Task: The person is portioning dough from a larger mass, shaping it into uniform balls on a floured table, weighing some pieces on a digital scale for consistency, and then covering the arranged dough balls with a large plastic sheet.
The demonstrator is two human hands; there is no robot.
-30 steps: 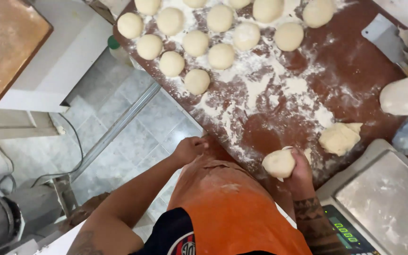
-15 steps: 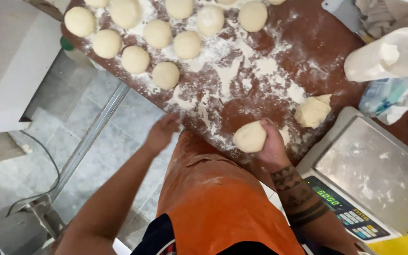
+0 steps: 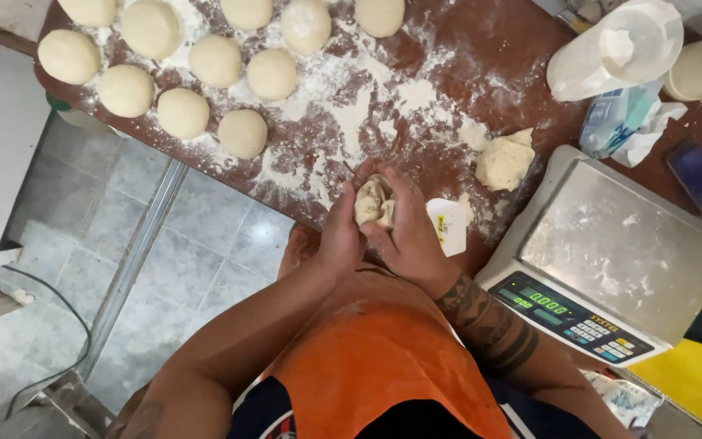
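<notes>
Both hands cup one dough piece point(image 3: 374, 201) at the near edge of the table point(image 3: 481, 73): the left hand point(image 3: 341, 232) wraps its side, the right hand point(image 3: 410, 236) folds over it. Held past the edge, it could slip to the tiled floor point(image 3: 164, 244). A rough dough lump point(image 3: 504, 160), a white scraper point(image 3: 448, 225) and a scale point(image 3: 611, 252) sit right; rounded dough balls point(image 3: 205, 81) fill the floured far-left corner.

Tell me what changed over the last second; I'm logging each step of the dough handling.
The left hand, which was at the table edge away from the dough piece, has come across and now cups it together with the right hand, lifted off the floured table. Before, the right hand alone pressed it on the table. The rounded dough balls, the loose dough lump and the scale stayed put.
</notes>
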